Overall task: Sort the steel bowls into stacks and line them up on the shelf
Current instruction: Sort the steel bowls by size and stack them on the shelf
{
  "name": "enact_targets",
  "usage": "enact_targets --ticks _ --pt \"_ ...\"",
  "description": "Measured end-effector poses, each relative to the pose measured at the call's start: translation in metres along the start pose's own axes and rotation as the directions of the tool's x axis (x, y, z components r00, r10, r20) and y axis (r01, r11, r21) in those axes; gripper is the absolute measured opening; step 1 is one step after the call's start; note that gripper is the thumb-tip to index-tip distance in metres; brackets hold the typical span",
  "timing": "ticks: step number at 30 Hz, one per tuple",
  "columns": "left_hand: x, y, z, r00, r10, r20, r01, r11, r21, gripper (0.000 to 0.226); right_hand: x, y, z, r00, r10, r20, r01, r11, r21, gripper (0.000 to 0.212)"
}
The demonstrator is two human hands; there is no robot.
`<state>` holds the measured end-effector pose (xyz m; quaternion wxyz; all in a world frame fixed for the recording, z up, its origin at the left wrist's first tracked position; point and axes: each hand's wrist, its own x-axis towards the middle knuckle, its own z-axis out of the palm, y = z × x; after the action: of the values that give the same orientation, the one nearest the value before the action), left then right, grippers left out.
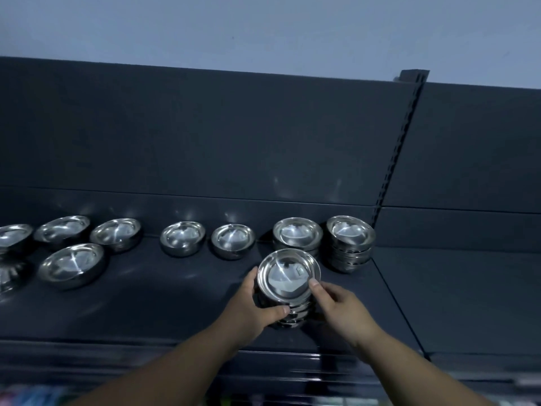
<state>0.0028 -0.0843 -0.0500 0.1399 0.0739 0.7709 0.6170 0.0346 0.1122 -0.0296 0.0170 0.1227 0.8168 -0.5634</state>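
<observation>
Holding something, are you?
You are: a stack of steel bowls (288, 284), gripped between your left hand (248, 312) and right hand (339, 309), low over the shelf (164, 303) front.
And beyond your hands?
A second stack (297, 234) and third stack (350, 244) just behind; single bowls (183, 237) spread leftward.

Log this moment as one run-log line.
left hand: grips front stack | right hand: grips front stack | shelf back right: two stacks | shelf left: single bowls unstacked
</observation>
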Motion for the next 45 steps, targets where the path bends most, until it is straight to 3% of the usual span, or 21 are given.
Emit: enact_targets --ticks 3,7,12,14,17,24,33,38,42,45 --pt "0.011 -0.004 0.011 0.998 0.013 -0.064 -0.012 1.000 0.013 0.077 0.004 0.011 -0.011 0.996 -0.008 0.085 0.003 0.998 0.061 0.056" --pt "0.015 -0.012 0.010 0.992 -0.012 -0.123 0.013 1.000 0.007 0.084 0.008 0.022 -0.010 0.986 -0.028 0.162 0.024 0.999 0.031 0.062" --pt "0.002 -0.015 -0.001 0.986 -0.033 -0.161 0.081 0.950 0.302 0.069 0.004 0.030 0.003 0.992 0.042 0.116 0.005 0.926 -0.378 0.047" --pt "-0.007 -0.018 -0.009 0.985 -0.023 -0.169 0.104 0.868 0.485 0.065 0.000 0.029 0.011 0.988 0.026 0.154 0.059 0.854 -0.518 0.042" --pt "-0.021 -0.024 -0.029 0.986 -0.052 -0.159 0.147 0.724 0.674 0.079 -0.008 0.024 0.030 0.976 -0.024 0.214 0.159 0.752 -0.640 0.041" --pt "-0.052 -0.037 -0.107 0.974 0.006 -0.225 0.178 0.590 0.787 0.077 -0.011 -0.012 0.102 0.930 -0.135 0.341 0.330 0.712 -0.620 0.063" --pt "-0.095 -0.077 -0.297 0.910 0.143 -0.390 0.302 0.415 0.858 0.076 0.002 -0.089 0.272 0.884 -0.236 0.404 0.453 0.649 -0.611 0.069" --pt "-0.106 -0.100 -0.395 0.861 0.203 -0.466 0.356 0.414 0.838 0.076 0.013 -0.124 0.355 0.888 -0.259 0.380 0.448 0.677 -0.584 0.069" --pt "-0.108 -0.116 -0.456 0.827 0.237 -0.510 0.349 0.496 0.795 0.077 0.024 -0.147 0.404 0.924 -0.251 0.290 0.373 0.764 -0.527 0.068" --pt "-0.100 -0.124 -0.483 0.839 0.205 -0.504 0.312 0.578 0.754 0.081 0.035 -0.155 0.427 0.952 -0.226 0.204 0.298 0.831 -0.469 0.065"
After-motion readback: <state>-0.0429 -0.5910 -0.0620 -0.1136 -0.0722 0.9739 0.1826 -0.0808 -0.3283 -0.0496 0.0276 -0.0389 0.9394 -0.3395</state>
